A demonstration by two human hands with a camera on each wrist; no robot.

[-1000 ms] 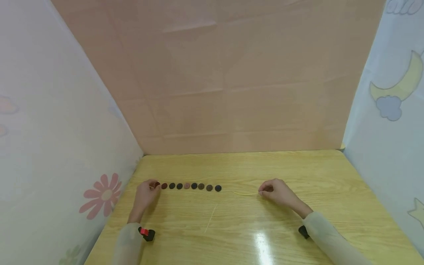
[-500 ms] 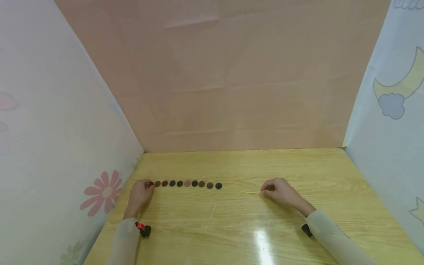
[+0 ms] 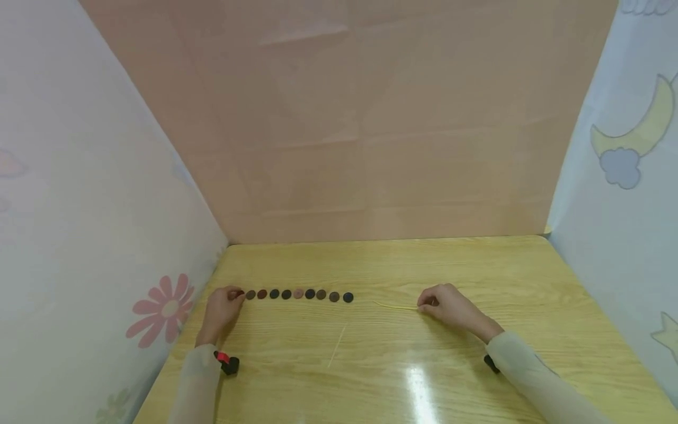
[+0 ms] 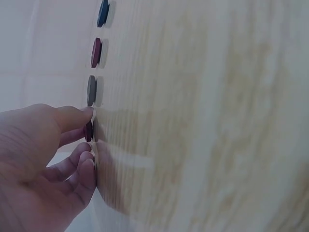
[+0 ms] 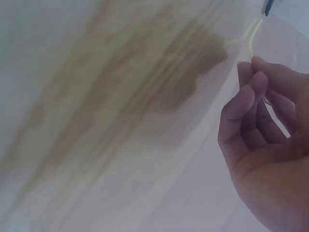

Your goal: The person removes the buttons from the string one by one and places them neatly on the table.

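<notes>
At the left end of a row of button-like discs (image 3: 299,294), my left hand (image 3: 221,308) holds a dark red disc (image 4: 88,130) between thumb and fingers, low at the table surface. In the head view the fingers mostly cover that disc. A grey-brown disc (image 3: 251,295) lies just right of the fingertips, followed by a red disc (image 3: 262,294) and dark ones. The row ends in a black disc (image 3: 348,297). Farther right, my right hand (image 3: 447,305) pinches one end of a thin yellow string (image 3: 394,306); its free end points left toward the row.
The wooden table (image 3: 371,371) has a pale thin line (image 3: 336,346) on it in front of the row. A brownish-pink sheet (image 3: 371,147) stands behind the far edge, and printed white walls (image 3: 79,235) close off both sides.
My left hand has shifted left along the row, leaving the grey-brown disc uncovered, and its fingers are now at the dark red disc. The right hand with the string has hardly moved.
</notes>
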